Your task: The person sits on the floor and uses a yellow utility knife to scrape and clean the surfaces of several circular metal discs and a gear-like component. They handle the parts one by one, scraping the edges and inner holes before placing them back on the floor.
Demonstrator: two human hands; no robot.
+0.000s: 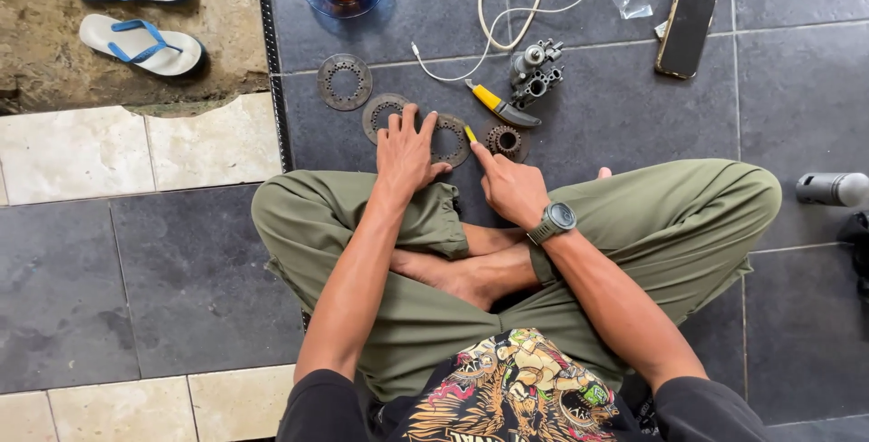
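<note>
Head view, looking down at a person seated cross-legged on a dark tiled floor [634,107]. The left hand [407,152] lies flat, fingers spread wide, on a round perforated metal disc [450,139], a second disc [382,114] just left. The right hand [509,187] holds nothing, index finger pointing near a small toothed gear [504,141]. Farther off lie a yellow-handled knife [501,105] and a carburetor [534,71].

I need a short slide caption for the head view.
Seated cross-legged, left hand rests on a ring-shaped metal disc while right hand points toward a small gear.
</note>
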